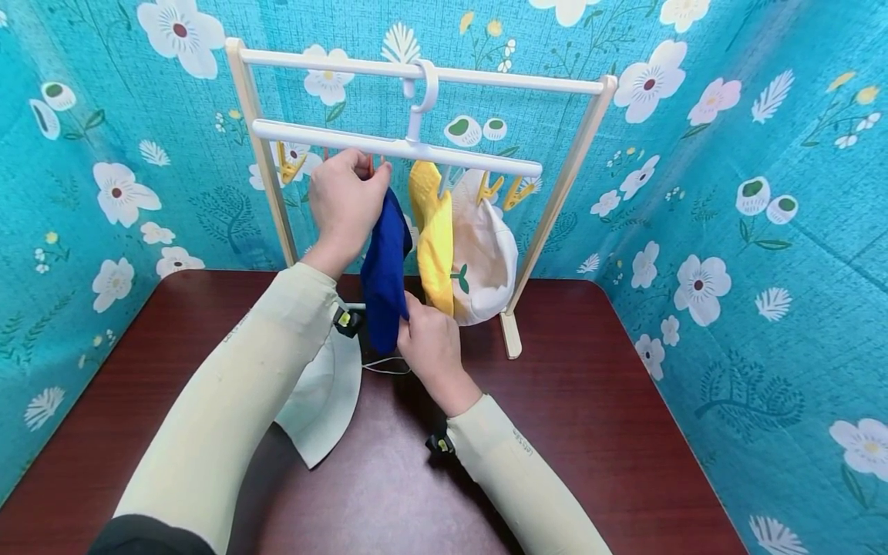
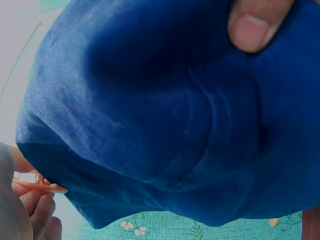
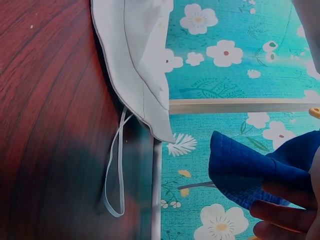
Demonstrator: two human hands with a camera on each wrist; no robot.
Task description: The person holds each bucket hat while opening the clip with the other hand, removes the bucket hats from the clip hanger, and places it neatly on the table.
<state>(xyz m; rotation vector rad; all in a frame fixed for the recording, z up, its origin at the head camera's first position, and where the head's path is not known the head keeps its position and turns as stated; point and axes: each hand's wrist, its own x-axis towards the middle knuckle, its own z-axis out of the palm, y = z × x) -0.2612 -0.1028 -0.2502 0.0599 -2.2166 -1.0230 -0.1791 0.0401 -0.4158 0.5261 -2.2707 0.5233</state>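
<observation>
A dark blue cloth hat [image 1: 384, 277] hangs lengthwise below the white hanger [image 1: 333, 139]. Up at the hanger bar, my left hand [image 1: 347, 200] pinches an orange clip [image 2: 42, 186] whose tip meets the hat's edge in the left wrist view. Whether the clip has closed on the cloth, I cannot tell. Lower down, my right hand [image 1: 433, 343] grips the hat's side edge; its thumb [image 2: 252, 30] presses on the blue cloth. Just right of the blue hat hang a yellow hat [image 1: 435, 247] and a cream hat [image 1: 482, 262] with a green sprout.
The hanger hooks over a white rail on a wooden rack [image 1: 590, 131]. Yellow clips [image 1: 516, 193] dangle near both hanger ends. Under my left forearm, a pale brimmed hat [image 1: 322, 401] with a white cord [image 3: 120, 170] lies on the dark red table [image 1: 590, 432]. Flowered blue curtains [image 1: 798, 270] surround it.
</observation>
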